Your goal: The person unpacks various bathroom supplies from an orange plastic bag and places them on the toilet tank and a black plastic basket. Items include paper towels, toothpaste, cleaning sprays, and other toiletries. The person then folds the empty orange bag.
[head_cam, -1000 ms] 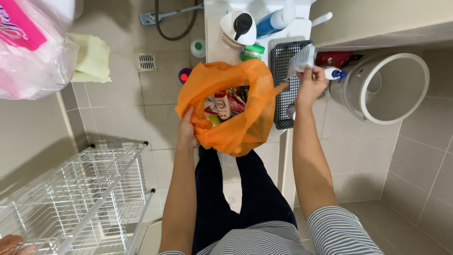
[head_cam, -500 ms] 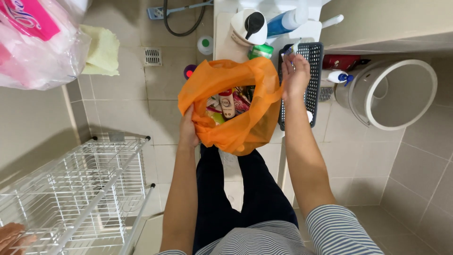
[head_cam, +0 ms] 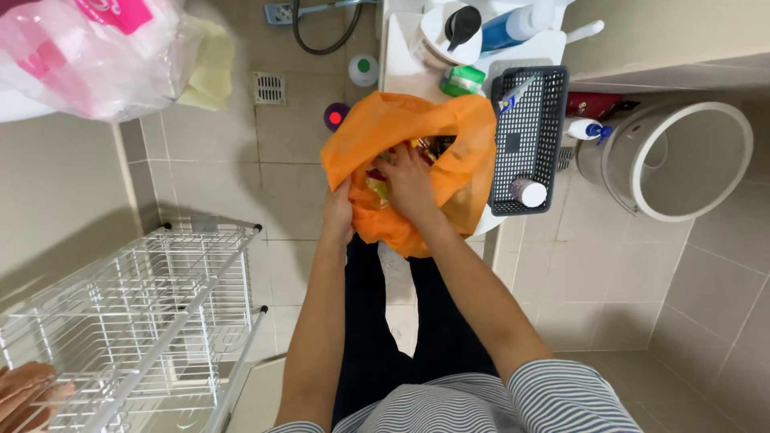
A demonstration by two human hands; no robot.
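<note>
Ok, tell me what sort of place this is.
Most likely a home bathroom: tiled floor with a floor drain, a hose lying near the wall, and toiletry bottles crowded on a white surface beside a black basket.

One orange plastic bag (head_cam: 449,136). One black mesh basket (head_cam: 529,136). One white wire rack (head_cam: 136,305). One round white bin (head_cam: 682,160). One pink-and-clear plastic bag (head_cam: 88,56). One floor drain (head_cam: 269,88). Two hands at the orange bag: left hand (head_cam: 338,212), right hand (head_cam: 407,180).
</note>
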